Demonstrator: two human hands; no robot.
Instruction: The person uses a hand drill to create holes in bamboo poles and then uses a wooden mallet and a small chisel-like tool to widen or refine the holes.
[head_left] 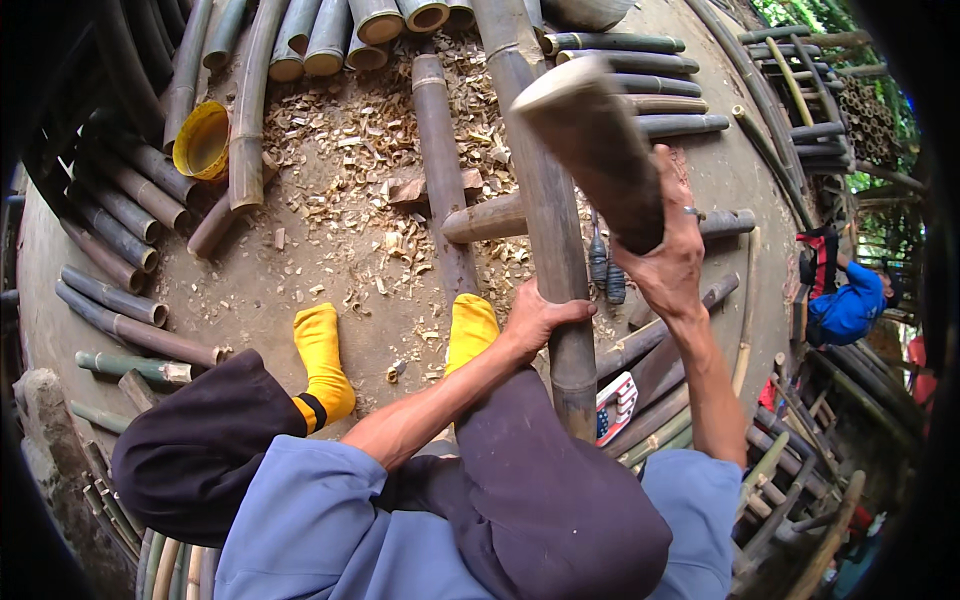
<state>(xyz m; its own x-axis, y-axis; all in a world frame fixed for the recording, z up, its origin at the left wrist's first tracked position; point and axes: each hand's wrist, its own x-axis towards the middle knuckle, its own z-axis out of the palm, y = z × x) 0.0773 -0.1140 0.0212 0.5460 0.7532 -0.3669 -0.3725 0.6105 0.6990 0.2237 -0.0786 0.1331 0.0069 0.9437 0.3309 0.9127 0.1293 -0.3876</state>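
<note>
Raised in front of me, my right hand (668,245) is closed round the lower end of a thick, dark, club-like tool (605,150) with a pale end; blur hides whether it is a mallet or a broad blade. Below and left of it, my left hand (540,322) grips a long grey-brown bamboo pole (545,200), thumb laid across it. That pole runs from the far edge down beside my right thigh. Under it crosses a short bamboo piece (487,218), joined to or resting against a second, thinner bamboo pole (440,160). My right yellow-socked foot (472,325) is at that pole's near end.
Pale wood chips (335,150) litter the ground. Cut bamboo lengths (130,215) lie at left, with others (630,70) at far right. A yellow bucket (203,142) stands among poles. Two dark bottle-shaped objects (606,272) lie beside my pole. A person in blue (845,305) is at right.
</note>
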